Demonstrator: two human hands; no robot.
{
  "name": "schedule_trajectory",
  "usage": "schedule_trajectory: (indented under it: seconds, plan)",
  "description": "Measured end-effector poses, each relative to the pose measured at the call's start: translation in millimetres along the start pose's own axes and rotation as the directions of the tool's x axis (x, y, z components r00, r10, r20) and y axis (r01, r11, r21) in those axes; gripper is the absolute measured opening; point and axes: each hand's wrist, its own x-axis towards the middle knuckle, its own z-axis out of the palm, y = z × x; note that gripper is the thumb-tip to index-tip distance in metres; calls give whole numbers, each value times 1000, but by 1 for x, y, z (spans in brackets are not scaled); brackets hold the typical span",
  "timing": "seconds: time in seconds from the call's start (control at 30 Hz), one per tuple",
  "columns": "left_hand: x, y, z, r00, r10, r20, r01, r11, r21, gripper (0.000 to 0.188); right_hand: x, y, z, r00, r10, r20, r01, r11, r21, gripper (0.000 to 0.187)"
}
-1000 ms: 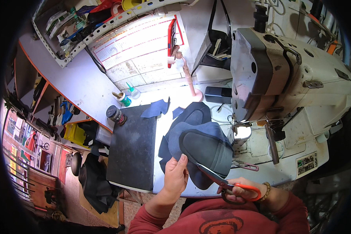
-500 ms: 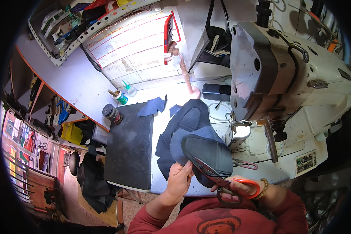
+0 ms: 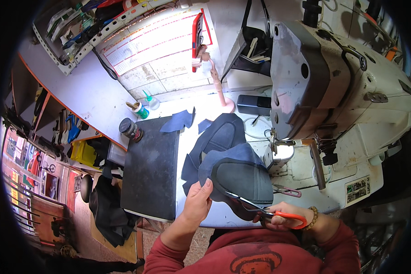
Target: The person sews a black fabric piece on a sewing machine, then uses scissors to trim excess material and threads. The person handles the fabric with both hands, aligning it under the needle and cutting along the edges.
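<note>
My left hand (image 3: 197, 201) pinches the left edge of a curved dark piece with a blue fabric margin (image 3: 235, 155), thumb on top. A stitched, dark grey rounded panel (image 3: 242, 178) covers its middle. From the right, my right hand (image 3: 278, 221) grips scissors with orange handles (image 3: 294, 218). Their blades lie apart at the piece's lower edge; whether material is between them I cannot make out. A similar dark stitched piece (image 3: 223, 132) lies behind on the white table. Part of the held piece's underside is hidden.
A large sewing machine (image 3: 315, 86) takes up the right side. Left of the work lie a black mat (image 3: 150, 173), a dark jar (image 3: 130, 129) and blue scraps (image 3: 178, 121). A pink stand (image 3: 221, 96) holds a red-edged phone. Pink-handled snips (image 3: 288, 191) lie right of the piece.
My left hand has shifted slightly left and down along the fabric edge. The scissors have swung so their blades now show spread along the lower edge, and the held piece lies flatter.
</note>
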Motion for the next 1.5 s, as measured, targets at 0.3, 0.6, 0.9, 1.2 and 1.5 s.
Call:
schedule_trajectory:
  seconds: [0.3,0.6,0.9,1.2,1.5]
  plan:
    - [-1,-5,4,988,104,114,-90,988,-126,33,2,14,13,989,-74,126,43,971,235,64]
    - [0,-5,6,977,124,173,-104,987,-120,34,-3,22,8,973,-67,222,-32,911,412,74]
    - [-2,-14,14,980,95,173,-82,993,-84,35,0,22,12,981,-70,183,-20,895,446,70]
    - [-9,-15,14,985,71,155,-67,997,-34,37,2,11,19,992,-58,110,16,934,357,60]
    - [14,16,-9,874,-171,455,279,943,-182,57,-14,-9,15,991,129,-18,-129,991,-16,47]
